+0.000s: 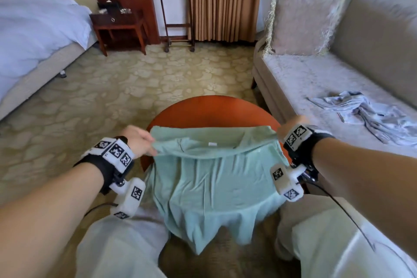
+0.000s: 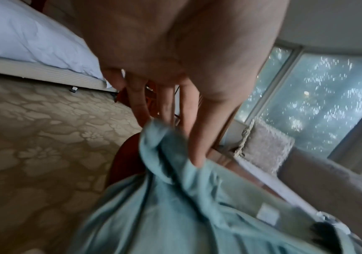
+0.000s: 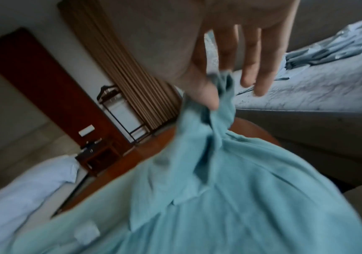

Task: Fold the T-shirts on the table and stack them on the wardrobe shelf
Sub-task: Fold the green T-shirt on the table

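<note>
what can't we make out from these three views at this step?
- Wardrobe shelf: in no view.
- Right hand fingers, head view: hidden behind the green T-shirt and wrist band; right wrist view shows the pinch.
- Round table top, head view: near part covered by the T-shirt.
- Neck label: text too small; blurred in both wrist views.
- Crumpled grey garment on the sofa: type unclear, cut off by the right edge.

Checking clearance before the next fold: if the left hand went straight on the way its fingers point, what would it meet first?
Probably the green T-shirt that the left hand pinches, then the round table beneath; depth is unclear.
</note>
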`<move>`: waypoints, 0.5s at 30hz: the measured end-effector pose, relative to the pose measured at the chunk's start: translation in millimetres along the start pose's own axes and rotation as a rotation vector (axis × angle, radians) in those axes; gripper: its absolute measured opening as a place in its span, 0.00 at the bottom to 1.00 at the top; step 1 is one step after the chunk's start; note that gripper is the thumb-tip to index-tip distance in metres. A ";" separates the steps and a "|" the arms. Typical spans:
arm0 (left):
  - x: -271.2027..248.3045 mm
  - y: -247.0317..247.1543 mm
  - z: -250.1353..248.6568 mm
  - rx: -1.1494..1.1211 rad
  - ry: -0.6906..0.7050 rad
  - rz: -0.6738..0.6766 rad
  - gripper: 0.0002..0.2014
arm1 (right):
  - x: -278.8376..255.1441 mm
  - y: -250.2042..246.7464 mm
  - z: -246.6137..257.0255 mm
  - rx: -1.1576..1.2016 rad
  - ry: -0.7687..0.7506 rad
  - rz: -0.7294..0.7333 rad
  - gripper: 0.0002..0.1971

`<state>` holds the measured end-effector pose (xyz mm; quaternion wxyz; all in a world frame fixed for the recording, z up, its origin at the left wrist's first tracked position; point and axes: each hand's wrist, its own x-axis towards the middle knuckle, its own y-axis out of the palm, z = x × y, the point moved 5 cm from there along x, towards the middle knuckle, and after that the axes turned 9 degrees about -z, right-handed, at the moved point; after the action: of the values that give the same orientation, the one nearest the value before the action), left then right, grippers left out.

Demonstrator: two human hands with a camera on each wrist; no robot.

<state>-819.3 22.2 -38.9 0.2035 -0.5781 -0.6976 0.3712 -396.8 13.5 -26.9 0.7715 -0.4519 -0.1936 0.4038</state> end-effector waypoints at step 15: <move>-29.7 86.0 -5.7 0.404 0.216 -0.073 0.16 | -62.3 89.2 4.6 -0.391 -0.311 0.319 0.22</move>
<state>-751.4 0.1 -95.7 0.4018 -0.5363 -0.6037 0.4319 -477.2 -10.1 -96.5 0.5579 -0.5493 -0.3100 0.5394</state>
